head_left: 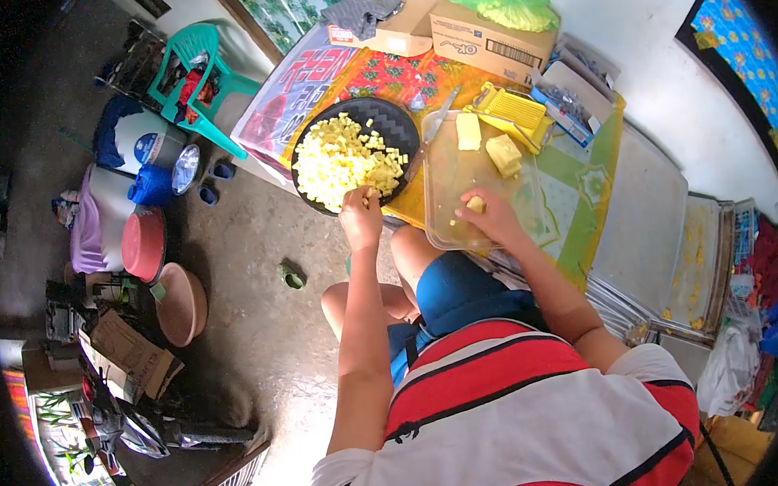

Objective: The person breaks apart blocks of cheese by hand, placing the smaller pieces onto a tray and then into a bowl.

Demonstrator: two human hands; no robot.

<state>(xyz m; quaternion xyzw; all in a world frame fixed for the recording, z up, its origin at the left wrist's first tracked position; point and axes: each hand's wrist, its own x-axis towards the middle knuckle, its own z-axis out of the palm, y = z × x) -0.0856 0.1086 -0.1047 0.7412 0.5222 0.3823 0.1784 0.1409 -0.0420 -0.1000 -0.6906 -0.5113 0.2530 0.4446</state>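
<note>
A round black tray (pixel 404 122) holds a heap of small pale yellow cubes (pixel 339 157). At the heap's lower edge is my left hand (pixel 360 211), its fingers pinched together; what they hold, if anything, is too small to name. To the right lies a clear plastic tray (pixel 444 199). Over its lower part, my right hand (pixel 487 217) grips a small yellow piece (pixel 476 204). Farther up in that tray are a flat yellow slab (pixel 469 132) and a bigger yellow block (pixel 504 156). A knife (pixel 435 129) lies between the two trays.
Behind the clear tray stand a yellow plastic rack (pixel 513 111) and a cardboard box (pixel 488 45) topped by a green bag (pixel 499 0). A green chair (pixel 197 85), a red basin (pixel 144 245) and a pink basin (pixel 182 305) are on the left. A slipper (pixel 292 276) lies on the floor.
</note>
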